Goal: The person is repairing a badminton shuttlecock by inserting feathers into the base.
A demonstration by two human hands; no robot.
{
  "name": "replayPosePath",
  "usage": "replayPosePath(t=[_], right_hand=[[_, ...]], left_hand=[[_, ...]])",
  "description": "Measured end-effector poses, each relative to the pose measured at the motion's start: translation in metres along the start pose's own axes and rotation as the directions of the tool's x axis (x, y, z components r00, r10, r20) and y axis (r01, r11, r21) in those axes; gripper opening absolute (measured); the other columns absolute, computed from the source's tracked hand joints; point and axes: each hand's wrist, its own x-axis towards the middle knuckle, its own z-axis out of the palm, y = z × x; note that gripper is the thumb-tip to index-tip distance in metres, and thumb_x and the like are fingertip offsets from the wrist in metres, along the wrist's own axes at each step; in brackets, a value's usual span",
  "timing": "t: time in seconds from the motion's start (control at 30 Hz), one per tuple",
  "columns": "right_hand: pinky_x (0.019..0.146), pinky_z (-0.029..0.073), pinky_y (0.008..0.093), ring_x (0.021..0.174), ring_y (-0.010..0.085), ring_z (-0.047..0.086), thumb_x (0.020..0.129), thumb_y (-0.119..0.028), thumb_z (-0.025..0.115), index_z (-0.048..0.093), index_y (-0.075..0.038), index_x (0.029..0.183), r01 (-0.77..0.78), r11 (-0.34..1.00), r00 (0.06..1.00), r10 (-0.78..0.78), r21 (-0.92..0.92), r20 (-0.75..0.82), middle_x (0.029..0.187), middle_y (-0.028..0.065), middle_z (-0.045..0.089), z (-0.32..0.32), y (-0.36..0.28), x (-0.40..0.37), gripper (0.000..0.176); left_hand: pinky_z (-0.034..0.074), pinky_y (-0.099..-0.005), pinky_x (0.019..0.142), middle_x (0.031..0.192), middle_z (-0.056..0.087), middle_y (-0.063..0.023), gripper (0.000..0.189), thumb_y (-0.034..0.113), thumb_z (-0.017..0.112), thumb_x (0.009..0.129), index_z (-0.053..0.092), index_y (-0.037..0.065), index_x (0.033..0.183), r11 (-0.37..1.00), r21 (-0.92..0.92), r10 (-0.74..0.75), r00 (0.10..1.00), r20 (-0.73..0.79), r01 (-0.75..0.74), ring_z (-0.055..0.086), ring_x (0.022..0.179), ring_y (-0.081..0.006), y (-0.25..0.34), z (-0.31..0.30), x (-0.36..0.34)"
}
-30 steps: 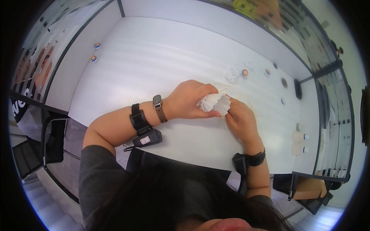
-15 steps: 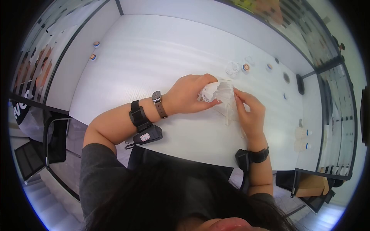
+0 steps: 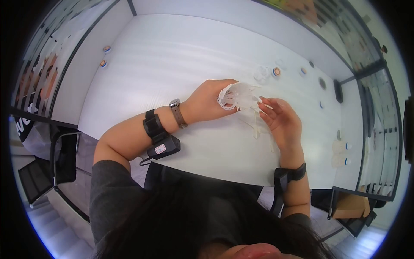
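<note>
My left hand (image 3: 207,101) is wrapped round a white, translucent cup-shaped piece (image 3: 245,91) with a lacy, scalloped rim. That rim faces toward me and left, showing the hollow inside. To the right of the piece, my right hand (image 3: 282,123) is raised with its fingers loosely bent and apart, the fingertips close to the piece's right end. Thin pale strips (image 3: 255,129) lie on the white table (image 3: 181,56) below and between the hands.
Clear crumpled plastic (image 3: 261,75) lies beyond my hands, beside a small round blue-rimmed item (image 3: 276,72). Similar items (image 3: 103,64) stand at the left. Two pale containers with blue caps (image 3: 347,146) are at the right edge. Partition walls (image 3: 207,13) enclose the table.
The cup-shaped piece has turned, so its lacy rim now faces left and toward me. My right hand's fingers have opened from a pinch at its edge and moved slightly right.
</note>
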Motion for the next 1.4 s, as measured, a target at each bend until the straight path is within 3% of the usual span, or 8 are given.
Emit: replayPosePath(t=[0.37,0.47,0.53,0.73,0.77,0.9,1.17,1.4], right_hand=[[0.092,0.055,0.0421,0.108,0.0359,0.066,0.096,-0.021,0.037,0.060,0.009,0.109,-0.150,0.939,0.982,0.106,0.311,0.153,0.118,0.0296,0.063,-0.006,-0.002,0.002,0.041],[0.091,0.056,0.0423,0.106,0.0362,0.066,0.095,-0.023,0.037,0.061,0.009,0.108,-0.155,0.939,0.981,0.108,0.308,0.163,0.117,0.0290,0.064,-0.005,-0.001,0.001,0.042],[0.088,0.056,0.0423,0.105,0.0363,0.067,0.095,-0.023,0.038,0.061,0.008,0.108,-0.156,0.945,0.978,0.108,0.286,0.176,0.117,0.0287,0.064,-0.007,0.000,0.002,0.041],[0.062,0.050,0.0287,0.077,0.0254,0.068,0.095,-0.023,0.040,0.062,0.004,0.108,-0.063,0.998,0.994,0.061,0.023,0.088,0.116,0.0262,0.065,-0.003,-0.004,0.001,0.037],[0.054,0.042,0.0227,0.067,0.0171,0.064,0.095,-0.020,0.046,0.064,0.002,0.105,-0.009,0.995,1.000,0.010,-0.103,0.001,0.112,0.0230,0.068,0.002,-0.003,-0.002,0.030],[0.052,0.041,0.0179,0.064,0.0079,0.062,0.092,-0.013,0.065,0.067,0.000,0.100,0.087,0.833,0.993,-0.116,-0.547,-0.018,0.097,0.0140,0.072,0.017,-0.006,-0.005,0.016],[0.055,0.046,0.0201,0.059,0.0079,0.057,0.091,-0.010,0.069,0.071,0.003,0.093,0.074,0.774,0.985,-0.156,-0.629,-0.076,0.078,0.0098,0.071,0.022,-0.004,-0.008,0.013],[0.056,0.049,0.0215,0.062,0.0105,0.062,0.090,-0.009,0.069,0.073,0.006,0.094,0.170,0.598,0.888,-0.437,-0.784,-0.141,0.077,0.0113,0.071,0.006,-0.024,-0.006,0.015]], left_hand=[[0.053,-0.0285,0.074,0.090,0.071,-0.0089,0.028,0.010,0.076,0.077,0.069,0.004,0.103,1.000,-0.022,-0.002,0.998,0.069,0.003,0.068,0.078,-0.0192,-0.001,-0.001,0.000],[0.053,-0.0345,0.069,0.083,0.068,-0.0130,0.023,0.015,0.073,0.077,0.066,0.003,0.096,0.993,-0.113,0.028,0.999,0.046,-0.023,0.066,0.074,-0.0306,-0.002,0.000,-0.001],[0.052,-0.0298,0.071,0.085,0.069,-0.0093,0.021,0.010,0.072,0.077,0.066,0.002,0.096,0.997,-0.068,0.040,0.996,0.081,-0.035,0.065,0.074,-0.0202,-0.003,-0.002,-0.002],[0.050,-0.0261,0.070,0.083,0.069,-0.0060,0.017,0.007,0.072,0.078,0.067,0.001,0.093,0.984,-0.179,0.018,0.993,0.113,0.002,0.062,0.074,-0.0111,-0.011,0.001,-0.004],[0.050,-0.0258,0.070,0.082,0.068,-0.0056,0.016,0.006,0.072,0.078,0.067,0.001,0.092,0.984,-0.180,0.016,0.993,0.121,0.006,0.062,0.074,-0.0108,-0.010,0.001,-0.003],[0.050,-0.0252,0.070,0.081,0.068,-0.0048,0.012,0.006,0.073,0.079,0.067,0.001,0.089,0.976,-0.218,0.009,0.994,0.104,0.014,0.061,0.073,-0.0097,-0.008,0.003,-0.003],[0.050,-0.0259,0.069,0.080,0.067,-0.0029,0.013,0.010,0.076,0.084,0.065,0.003,0.086,0.977,-0.211,-0.027,0.999,0.034,0.033,0.060,0.072,-0.0095,-0.003,0.006,-0.001],[0.050,-0.0269,0.069,0.081,0.067,-0.0042,0.014,0.011,0.075,0.085,0.064,0.003,0.088,0.993,-0.121,-0.010,1.000,-0.028,0.006,0.059,0.071,-0.0111,0.002,0.003,0.002]])
